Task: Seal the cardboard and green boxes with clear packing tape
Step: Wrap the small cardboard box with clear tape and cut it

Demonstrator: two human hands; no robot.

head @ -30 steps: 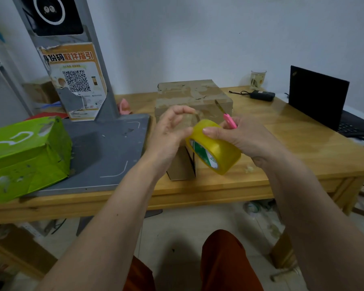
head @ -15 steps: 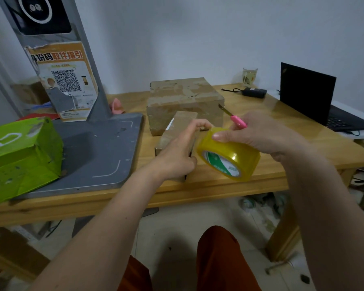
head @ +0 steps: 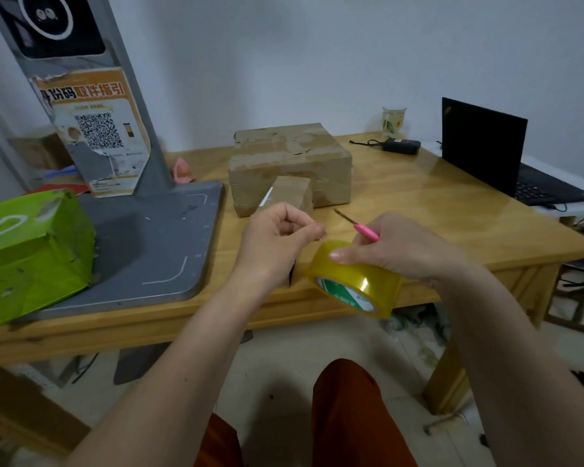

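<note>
Head view: the step in hand looks like freeing the tape end — the left hand [head: 277, 235] pinches what seems to be the loose clear end between thumb and forefinger, just left of the roll [head: 354, 279], its other fingers curled in; the strip itself is too clear to make out. The right hand [head: 405, 247] grips the roll from above, fingers laid over its rim, and also holds small pink scissors [head: 358, 224] whose blade points far and left. Both forearms reach in from the near edge and meet over the near side of the table [head: 418, 203]; the roll hangs just off that edge.

The small cardboard box [head: 292, 193] stands just beyond the left hand, against a larger box [head: 290, 163] farther back; the green box [head: 31, 251] sits well apart at the far left, on a grey stand base [head: 155, 244].

Next, I judge, the end must be drawn out long enough and laid on a box seam — steady pull, roll held firm; nothing is being taped yet.
</note>
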